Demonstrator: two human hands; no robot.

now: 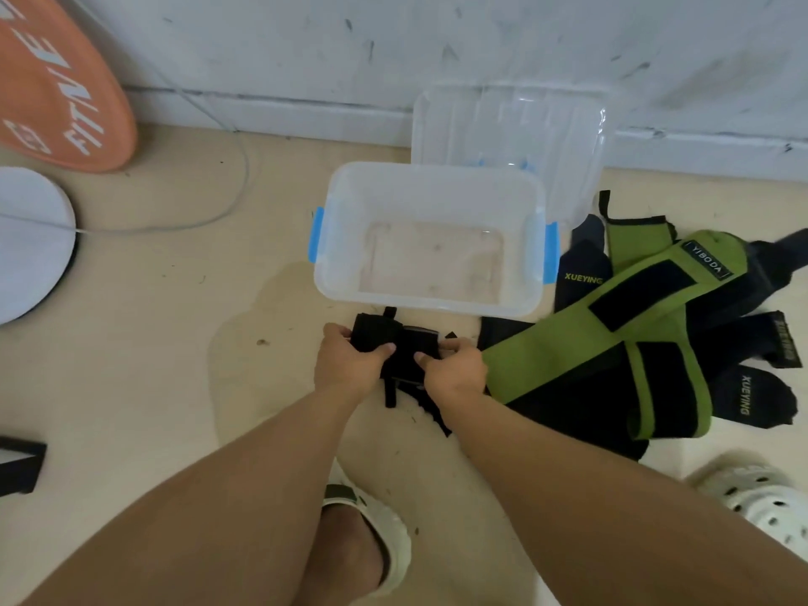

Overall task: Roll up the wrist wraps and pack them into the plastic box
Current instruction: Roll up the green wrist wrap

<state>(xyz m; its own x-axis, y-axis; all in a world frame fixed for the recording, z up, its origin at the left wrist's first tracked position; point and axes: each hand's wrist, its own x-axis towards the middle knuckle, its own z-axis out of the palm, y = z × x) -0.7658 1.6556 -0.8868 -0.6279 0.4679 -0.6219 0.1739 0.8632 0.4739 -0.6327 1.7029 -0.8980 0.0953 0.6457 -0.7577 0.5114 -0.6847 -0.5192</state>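
Both hands work a black wrist wrap [395,343] on the floor [153,343], just in front of the near wall of the plastic box [430,238]. The left hand [350,363] has its grip curled round the wrap's left part, thumb on top; the right hand [454,369] pinches the right part between thumb and fingers. The wrap looks partly bunched or folded, though its dark folds are hard to make out, and a thin strap hangs from it toward the person.

The box is translucent with blue latches at its left and right ends; it stands open, with nothing lying inside. Its clear lid [511,137] leans behind it against the wall. To the right of the box lies a pile of wraps [647,325], green and black ones overlapping, some lettered. An orange disc [52,89] and a white disc [30,242] sit at the floor's left edge. White sandals show near the bottom.
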